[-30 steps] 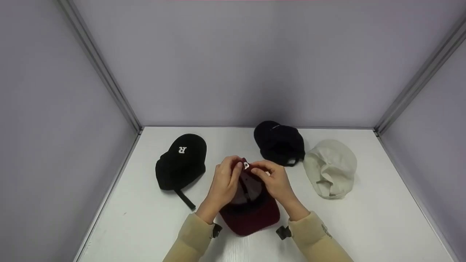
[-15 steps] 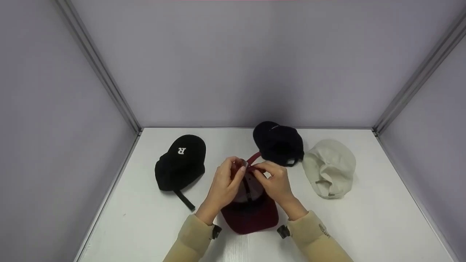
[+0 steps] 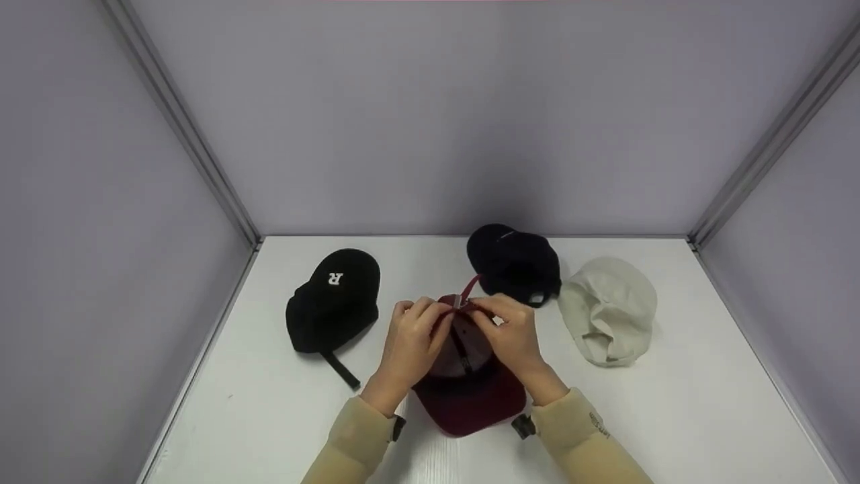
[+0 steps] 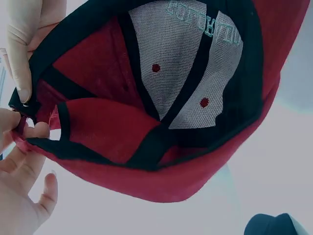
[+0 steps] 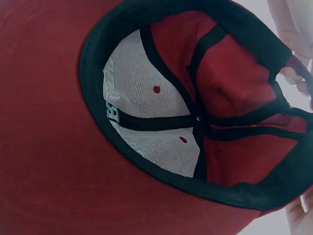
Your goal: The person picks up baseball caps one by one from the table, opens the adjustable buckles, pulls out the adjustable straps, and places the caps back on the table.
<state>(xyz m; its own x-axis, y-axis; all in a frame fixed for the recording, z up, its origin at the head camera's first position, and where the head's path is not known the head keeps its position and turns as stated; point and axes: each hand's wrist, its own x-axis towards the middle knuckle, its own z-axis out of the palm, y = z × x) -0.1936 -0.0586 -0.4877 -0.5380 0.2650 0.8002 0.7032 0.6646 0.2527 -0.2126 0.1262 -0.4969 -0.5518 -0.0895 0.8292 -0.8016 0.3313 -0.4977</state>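
A dark red cap (image 3: 470, 407) is held at the near middle of the bench (image 3: 235, 430), between the person's forearms; whether it touches the surface cannot be told. Its long axis runs almost straight away from the person: the brim points back toward the body, and the strap end lies at the far side. The opening faces up, so the head view looks into the crown and onto the brim's underside. The right wrist view shows pale mesh panels (image 5: 151, 90) and dark seam tape (image 5: 156, 122) inside.

At the far end, the fingers of the left hand (image 3: 411, 343) pinch the rear edge just left of a small buckle (image 3: 459, 302), while those of the right hand (image 3: 514, 336) pinch it just to the right. A loose red strap (image 3: 471, 287) rises from the buckle, pointing away and slightly right, toward a navy cap (image 3: 517, 265).

A black cap (image 3: 332, 309) lies to the left, brim pointing away and rightward, and a crumpled beige cap (image 3: 611, 309) to the right.
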